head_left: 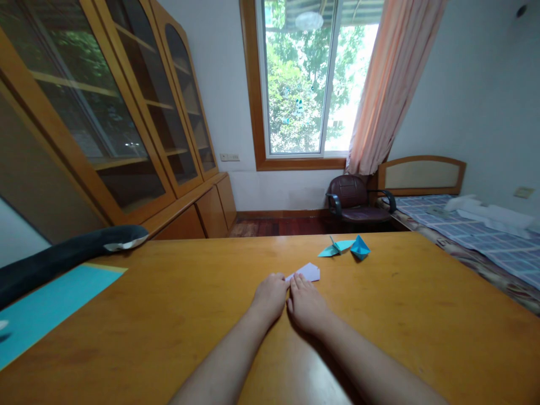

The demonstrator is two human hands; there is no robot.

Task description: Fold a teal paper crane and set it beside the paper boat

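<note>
A small folded sheet of white paper (311,272) lies on the wooden table, its pointed end running under my fingers. My left hand (270,296) is closed at the left end of the paper, with its fingers curled in and their tips partly hidden. Right beside it, my right hand (307,302) has its fingers pressed together on the paper, pinning it to the tabletop. The two hands nearly touch. Beyond them sit a blue paper crane (336,247) and a darker blue folded paper piece (360,248), side by side.
The wooden table (189,326) spans the foreground. At left are a turquoise board (63,304) and a dark, curved padded object (76,253). Past the table's far edge stand a maroon armchair (354,199) and, to the right, a bed (485,225). A glass-fronted cabinet (169,191) lines the left wall.
</note>
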